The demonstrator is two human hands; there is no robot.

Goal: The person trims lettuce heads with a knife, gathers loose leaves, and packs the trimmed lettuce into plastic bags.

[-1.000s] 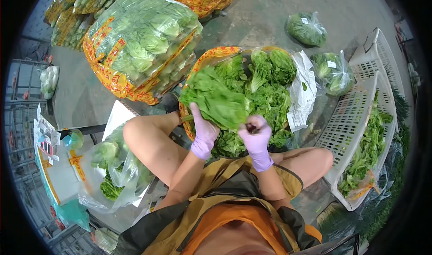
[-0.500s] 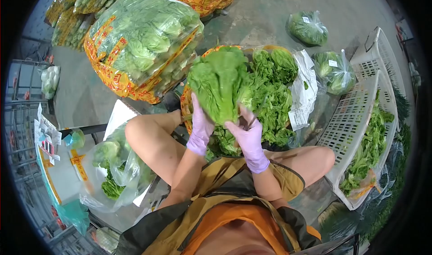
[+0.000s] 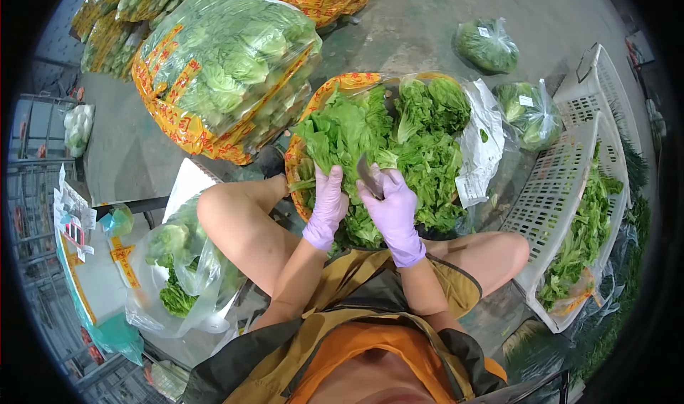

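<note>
A leafy green lettuce is held over the open bag of loose lettuce between my legs. My left hand, in a pale purple glove, grips its lower left side, fingers partly hidden by leaves. In my gloved right hand is a small dark curved knife, its blade pointing up beside the cut end of the lettuce. The fingers of that hand are closed round the handle.
A big wrapped lettuce bundle stands at the upper left. White perforated crates holding leaves are on the right. Two bagged greens lie upper right; a plastic bag with lettuce sits beside my left leg.
The lettuce was swung upright, then lowered and tilted left. My left hand has moved slightly down and right since half a second ago, and the knife blade now shows clearly.
</note>
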